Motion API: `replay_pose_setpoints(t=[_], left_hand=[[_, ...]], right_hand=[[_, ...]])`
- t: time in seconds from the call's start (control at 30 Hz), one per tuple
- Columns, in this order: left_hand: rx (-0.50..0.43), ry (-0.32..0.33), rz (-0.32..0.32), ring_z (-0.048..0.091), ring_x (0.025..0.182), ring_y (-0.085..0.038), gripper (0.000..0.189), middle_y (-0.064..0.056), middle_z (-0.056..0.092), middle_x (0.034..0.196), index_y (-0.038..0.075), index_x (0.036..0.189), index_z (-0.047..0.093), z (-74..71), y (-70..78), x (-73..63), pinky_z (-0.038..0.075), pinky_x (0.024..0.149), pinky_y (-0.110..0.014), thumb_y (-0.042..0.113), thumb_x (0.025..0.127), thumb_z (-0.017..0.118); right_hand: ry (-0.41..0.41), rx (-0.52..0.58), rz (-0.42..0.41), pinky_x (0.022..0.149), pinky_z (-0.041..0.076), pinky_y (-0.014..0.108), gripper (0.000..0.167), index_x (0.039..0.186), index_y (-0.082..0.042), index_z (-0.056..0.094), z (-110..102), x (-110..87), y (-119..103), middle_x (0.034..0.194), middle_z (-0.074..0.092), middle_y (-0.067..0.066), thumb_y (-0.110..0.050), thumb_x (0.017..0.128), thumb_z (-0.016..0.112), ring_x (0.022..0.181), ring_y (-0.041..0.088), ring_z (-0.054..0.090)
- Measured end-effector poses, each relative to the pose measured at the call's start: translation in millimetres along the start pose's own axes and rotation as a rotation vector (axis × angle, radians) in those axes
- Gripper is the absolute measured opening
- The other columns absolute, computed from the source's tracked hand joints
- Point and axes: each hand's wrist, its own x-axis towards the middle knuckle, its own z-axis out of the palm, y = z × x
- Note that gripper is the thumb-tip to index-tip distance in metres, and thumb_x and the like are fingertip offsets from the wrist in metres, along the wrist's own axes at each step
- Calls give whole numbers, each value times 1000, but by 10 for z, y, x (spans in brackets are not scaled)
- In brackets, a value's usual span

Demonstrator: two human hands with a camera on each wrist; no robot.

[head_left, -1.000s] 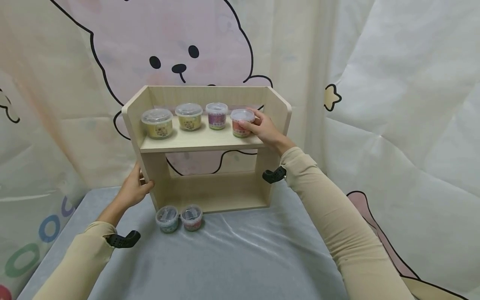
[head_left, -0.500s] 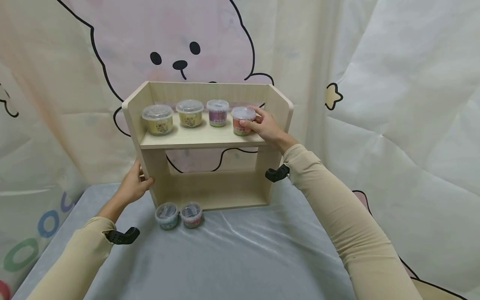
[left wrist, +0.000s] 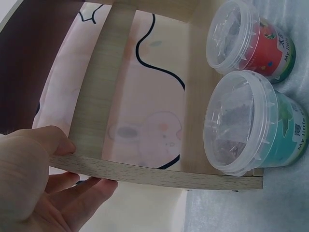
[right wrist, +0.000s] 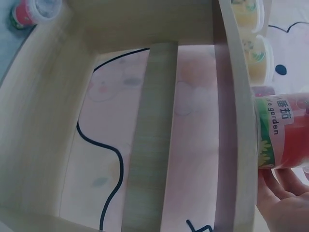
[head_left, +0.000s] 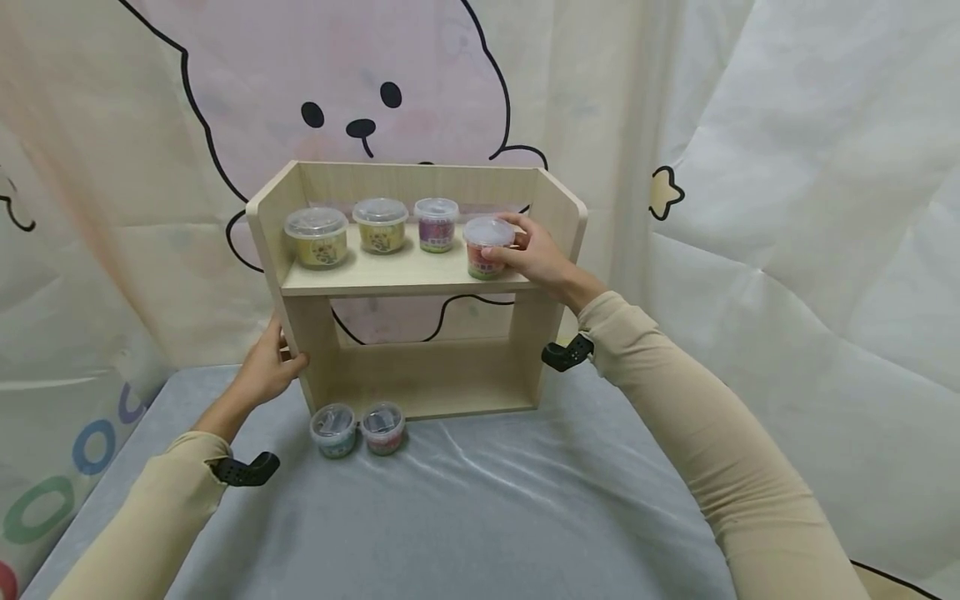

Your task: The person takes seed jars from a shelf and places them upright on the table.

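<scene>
My right hand (head_left: pixel 543 260) grips a clear-lidded tub with a red label (head_left: pixel 480 257) at the right end of the upper board of a small wooden shelf (head_left: pixel 397 275). In the right wrist view this red tub (right wrist: pixel 285 128) stands near the board's front edge, fingers curled behind it. My left hand (head_left: pixel 264 371) holds the shelf's left side panel (left wrist: pixel 159 180), thumb inside and fingers outside. Along the same board stand a purple tub (head_left: pixel 436 229) and two yellow tubs, one in the middle (head_left: pixel 382 233) and a wider one (head_left: pixel 318 243) at the left.
A teal tub (head_left: pixel 334 435) and a small red tub (head_left: pixel 383 432) stand on the grey-blue tablecloth (head_left: pixel 450 517), at the shelf's front left foot. Behind the shelf hangs a curtain (head_left: pixel 592 125) printed with a bear. Black wrist straps (head_left: pixel 567 352) circle both sleeves.
The red tub has shifted slightly toward the front edge of the upper board, in my right hand. My right forearm has swung a little outward to the right. The left hand keeps its hold.
</scene>
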Motion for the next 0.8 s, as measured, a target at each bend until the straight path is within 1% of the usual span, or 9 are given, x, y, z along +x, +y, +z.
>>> replay_pose_setpoints(t=[0.13, 0.23, 0.37, 0.43, 0.6, 0.67, 0.8], left_hand=[[0, 0, -8, 52, 124, -63, 89, -40, 33, 152, 21, 163, -1, 4, 21, -10, 59, 84, -60, -1, 96, 54], [0, 1, -13, 52, 124, -63, 90, -40, 33, 152, 21, 163, -2, 7, 15, -7, 59, 84, -59, -1, 96, 54], [-4, 1, -10, 53, 123, -62, 91, -39, 34, 152, 24, 163, -3, 10, 10, -5, 60, 83, -58, 0, 96, 54], [-9, -2, -7, 53, 123, -62, 91, -39, 33, 152, 24, 163, -3, 14, 10, -12, 60, 83, -58, 0, 97, 54], [-11, 10, -9, 52, 123, -64, 92, -40, 34, 151, 22, 163, -3, 5, -21, -35, 60, 82, -59, -1, 96, 54], [-7, 14, -10, 52, 122, -65, 92, -41, 33, 151, 22, 163, -4, 0, -31, -29, 60, 82, -60, -1, 96, 54], [-4, 9, -3, 51, 123, -65, 93, -39, 32, 153, 25, 163, -5, -5, -20, 1, 59, 84, -61, -1, 96, 54]], right_hand=[[-21, 0, -17, 115, 42, 42, 68, 153, -14, 33, 8, -64, -25, 146, 54, 18, -18, 95, 68, 131, 23, 54], [-43, 7, -45, 109, 46, 36, 68, 152, -14, 34, 32, -138, -58, 142, 56, 18, -16, 93, 68, 125, 20, 56], [-96, 37, -94, 97, 50, 24, 68, 152, -11, 34, 94, -258, -100, 139, 56, 21, -9, 92, 65, 117, 17, 58], [-125, 55, -112, 94, 52, 22, 68, 153, -10, 33, 132, -317, -108, 139, 55, 21, -6, 92, 64, 115, 17, 59], [-192, 97, -127, 97, 55, 25, 66, 153, -9, 34, 237, -397, -93, 139, 56, 21, -1, 94, 61, 116, 18, 61], [-202, 109, -130, 98, 55, 27, 65, 153, -9, 35, 257, -410, -77, 139, 55, 20, -1, 94, 62, 118, 18, 60], [-209, 113, -152, 97, 54, 25, 66, 152, -9, 36, 261, -448, -34, 138, 57, 20, 0, 92, 63, 118, 18, 60]])
